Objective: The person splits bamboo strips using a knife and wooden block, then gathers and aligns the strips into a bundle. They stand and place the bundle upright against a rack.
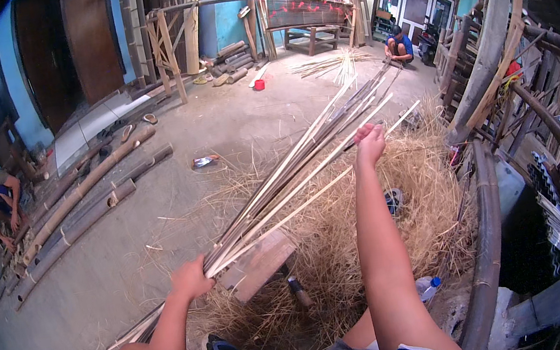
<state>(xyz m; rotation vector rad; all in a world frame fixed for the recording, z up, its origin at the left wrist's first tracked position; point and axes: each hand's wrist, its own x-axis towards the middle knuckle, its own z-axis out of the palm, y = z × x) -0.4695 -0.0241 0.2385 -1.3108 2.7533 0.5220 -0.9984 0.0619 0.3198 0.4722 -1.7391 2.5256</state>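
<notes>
A long bundle of split bamboo strips [281, 185] runs from beside my left leg up toward the far right. My left hand [191, 279] is closed round the bundle, close to a wooden block [261, 263]. Farther out, my right hand [370, 142] is closed on one pale bamboo strip [404, 116], which shows on both sides of the fist. Under the block, a tool with a wooden handle [299, 292] sticks out over the shavings; its working end is hidden. The near ends of the strips fan out by my left knee.
Bamboo shavings [418, 191] heap up in front of me. Bamboo poles [82, 195] lie at left beside a crouching person [2, 196]. Another person [399, 46] crouches at the strips' far end. A bamboo rail [482, 239] and a bottle [427, 287] stand close on my right.
</notes>
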